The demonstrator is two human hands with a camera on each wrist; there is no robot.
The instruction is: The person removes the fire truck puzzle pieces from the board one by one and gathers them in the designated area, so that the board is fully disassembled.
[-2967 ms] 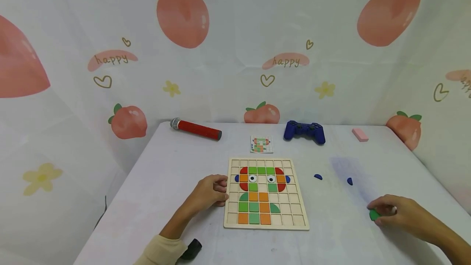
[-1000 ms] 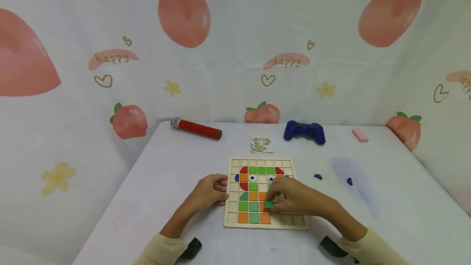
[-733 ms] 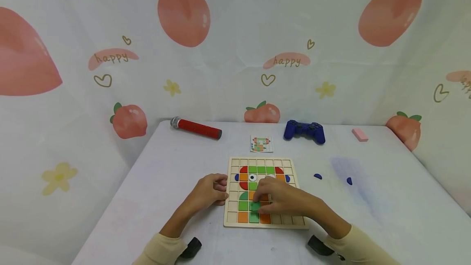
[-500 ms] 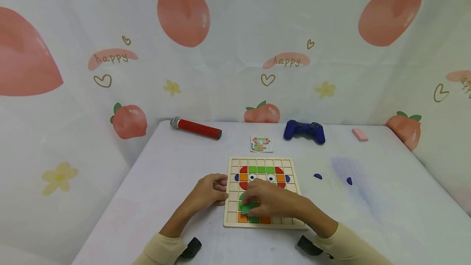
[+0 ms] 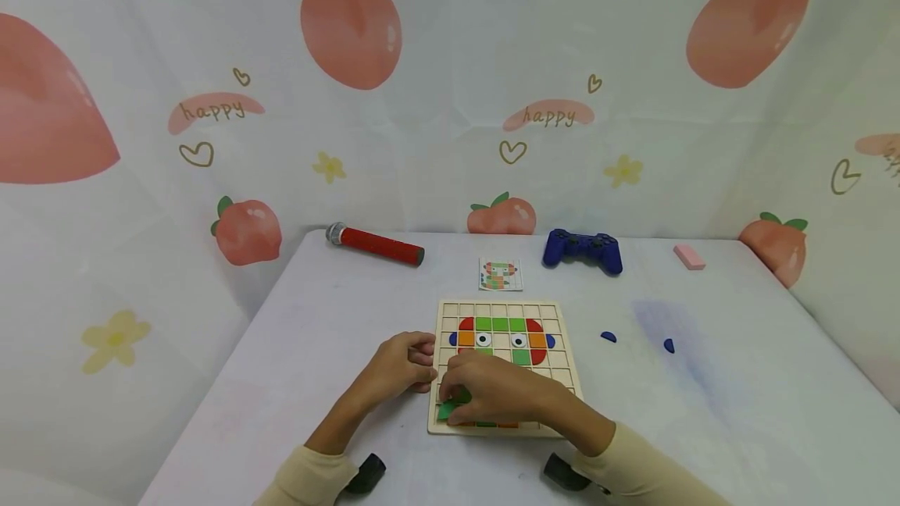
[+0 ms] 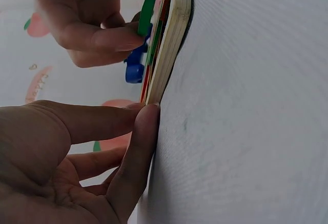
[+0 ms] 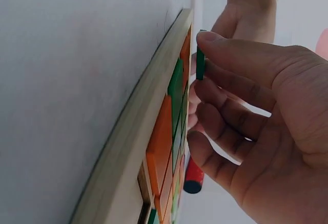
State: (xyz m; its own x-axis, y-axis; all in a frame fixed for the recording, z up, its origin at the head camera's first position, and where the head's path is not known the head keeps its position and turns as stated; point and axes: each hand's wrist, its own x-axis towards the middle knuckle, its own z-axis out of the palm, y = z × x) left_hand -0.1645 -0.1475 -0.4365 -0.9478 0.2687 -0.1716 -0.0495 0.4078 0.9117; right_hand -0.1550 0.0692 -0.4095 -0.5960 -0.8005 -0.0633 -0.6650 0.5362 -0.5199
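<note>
The left hand [image 5: 394, 365] pinches the left edge of the light wooden grid board [image 5: 560, 373] between thumb and fingers, as the left wrist view shows from the side. Between the right hand's [image 5: 495, 389] thumb and fingers is a small green tile [image 5: 446, 410], held close over the board's lower-left cells. The right wrist view shows this tile [image 7: 200, 60] edge-on, apart from the board. Red, green, orange and blue tiles plus two eye tiles [image 5: 519, 340] fill part of the grid. The right hand hides much of the lower pattern.
Two blue half-round pieces [image 5: 608, 336] lie right of the board. Behind it are a pattern card [image 5: 501, 275], a blue game controller [image 5: 582, 251], a red microphone [image 5: 376, 246] and a pink block [image 5: 689, 257]. A printed cloth hangs behind the table.
The right hand has brought the green tile from the table's right side onto the board, then leftward to its lower-left cells. The left hand has stayed at the board's edge.
</note>
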